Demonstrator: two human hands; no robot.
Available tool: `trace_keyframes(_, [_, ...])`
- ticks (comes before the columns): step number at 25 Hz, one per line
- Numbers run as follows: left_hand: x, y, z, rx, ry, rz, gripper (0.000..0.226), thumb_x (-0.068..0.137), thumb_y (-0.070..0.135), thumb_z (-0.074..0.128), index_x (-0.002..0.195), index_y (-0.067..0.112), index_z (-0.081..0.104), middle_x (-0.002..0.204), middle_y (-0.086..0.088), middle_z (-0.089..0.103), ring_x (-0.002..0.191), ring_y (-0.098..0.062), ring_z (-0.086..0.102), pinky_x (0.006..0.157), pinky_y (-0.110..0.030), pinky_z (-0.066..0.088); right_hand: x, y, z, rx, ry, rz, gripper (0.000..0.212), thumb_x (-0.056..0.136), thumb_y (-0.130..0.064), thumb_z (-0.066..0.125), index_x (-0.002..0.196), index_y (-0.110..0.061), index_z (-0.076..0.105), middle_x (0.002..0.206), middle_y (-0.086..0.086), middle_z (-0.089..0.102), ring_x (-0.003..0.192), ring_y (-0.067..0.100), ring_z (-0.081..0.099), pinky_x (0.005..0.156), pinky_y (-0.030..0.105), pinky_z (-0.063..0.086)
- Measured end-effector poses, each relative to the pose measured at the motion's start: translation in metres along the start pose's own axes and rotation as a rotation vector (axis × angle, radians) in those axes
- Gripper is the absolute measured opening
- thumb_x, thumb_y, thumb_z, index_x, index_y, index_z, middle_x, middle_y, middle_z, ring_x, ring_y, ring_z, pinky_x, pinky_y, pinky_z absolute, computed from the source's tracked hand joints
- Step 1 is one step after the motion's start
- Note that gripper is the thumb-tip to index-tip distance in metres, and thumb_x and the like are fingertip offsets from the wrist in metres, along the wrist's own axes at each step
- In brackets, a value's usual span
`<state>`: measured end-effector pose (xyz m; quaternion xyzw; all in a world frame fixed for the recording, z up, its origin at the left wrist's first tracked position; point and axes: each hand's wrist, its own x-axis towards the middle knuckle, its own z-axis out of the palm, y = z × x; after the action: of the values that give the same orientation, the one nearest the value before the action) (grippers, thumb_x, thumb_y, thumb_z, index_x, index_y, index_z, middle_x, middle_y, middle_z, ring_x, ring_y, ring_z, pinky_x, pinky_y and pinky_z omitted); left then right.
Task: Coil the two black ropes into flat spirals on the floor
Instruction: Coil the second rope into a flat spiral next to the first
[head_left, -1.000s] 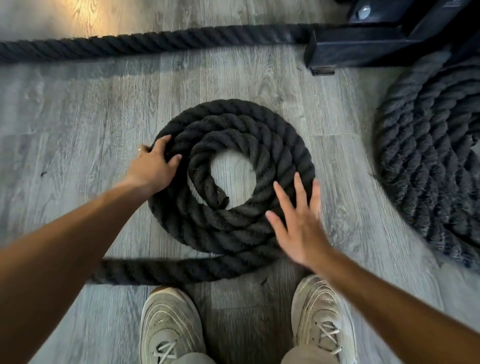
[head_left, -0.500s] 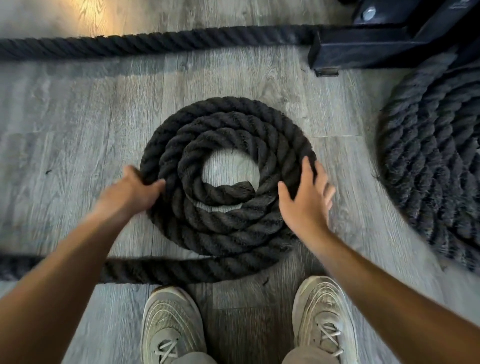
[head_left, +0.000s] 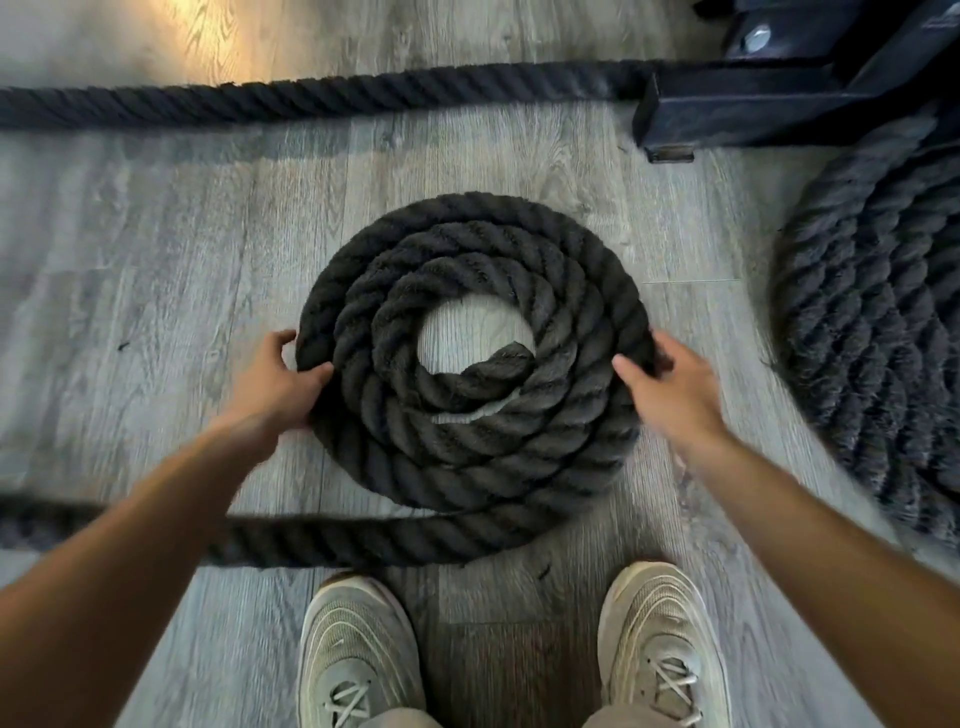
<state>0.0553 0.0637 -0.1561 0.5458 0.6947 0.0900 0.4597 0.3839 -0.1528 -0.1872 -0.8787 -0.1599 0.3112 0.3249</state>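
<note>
- Black rope coil (head_left: 475, 358) lies flat on the grey plank floor (head_left: 156, 249), directly ahead of the person's shoes (head_left: 361, 654), about three turns wound with an open centre where the rope end (head_left: 501, 364) sits.
- Left hand (head_left: 278, 387) grips the coil's left outer turn, thumb on top and fingers curled at the edge.
- Right hand (head_left: 670, 384) rests against the right outer turn, fingers bent; the view is blurred there, so whether they clasp the rope or merely press it cannot be told.
- Loose tail (head_left: 322, 543) runs off leftward from the coil's near edge, uncoiled.
- Second coil (head_left: 878, 332) sits well apart at right, beside a black steel frame (head_left: 779, 111); it appears largely wound.
- Judgement: the step in hand is rotating the spiral to draw in the tail.
- Recommendation: turn both hands together, press turns snug and flat, feed the tail against the outer turn without letting it ride up.
</note>
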Motion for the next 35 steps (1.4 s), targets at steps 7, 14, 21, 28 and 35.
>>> trace_keyframes(7, [-0.059,-0.026,0.009,-0.025,-0.098,-0.186,0.075,0.084,0.045,0.077,0.145,0.024,0.041,0.116,-0.009,0.064,0.086,-0.025,0.067,0.066,-0.035,0.056,0.0,-0.034,-0.005,0.09,0.166,0.038,0.055,0.082,-0.059,0.073,0.122,-0.023,0.067,0.117,-0.001,0.07,0.105,0.017,0.066,0.074,0.021,0.05])
trace_keyframes(14, [0.022,0.03,-0.006,-0.06,-0.052,0.08,0.058,0.095,0.035,0.067,0.148,0.023,0.044,0.117,-0.006,0.069,0.096,-0.02,0.067,0.081,-0.038,0.056,-0.123,0.022,0.034,0.015,-0.035,0.184,0.104,0.087,-0.061,0.066,0.163,-0.024,0.006,0.167,0.009,0.018,0.15,0.035,0.027,0.115,0.047,0.032])
trace_keyframes(21, [0.02,0.017,0.002,-0.185,0.008,0.002,0.059,0.093,0.02,0.072,0.147,0.021,0.048,0.122,-0.013,0.068,0.092,-0.024,0.07,0.075,-0.037,0.057,-0.063,0.024,0.015,0.114,-0.111,0.124,0.104,0.067,-0.081,0.068,0.155,-0.041,0.03,0.152,-0.004,0.05,0.137,0.024,0.051,0.112,0.052,0.043])
trace_keyframes(28, [-0.052,-0.034,0.005,-0.259,-0.094,-0.297,0.057,0.091,0.021,0.074,0.139,0.017,0.044,0.113,-0.014,0.068,0.081,-0.026,0.069,0.054,-0.038,0.063,0.009,-0.036,-0.004,0.1,0.086,0.062,0.064,0.068,-0.054,0.087,0.122,-0.027,0.067,0.093,-0.015,0.069,0.097,0.011,0.069,0.098,0.037,0.055])
trace_keyframes(35, [0.0,0.003,-0.019,-0.278,-0.009,-0.088,0.052,0.096,0.02,0.067,0.144,0.023,0.048,0.116,-0.006,0.068,0.081,-0.009,0.063,0.067,-0.032,0.051,-0.111,0.014,0.027,0.018,-0.099,0.153,0.104,0.077,-0.07,0.07,0.159,-0.036,0.015,0.158,0.004,0.034,0.138,0.033,0.045,0.103,0.05,0.048])
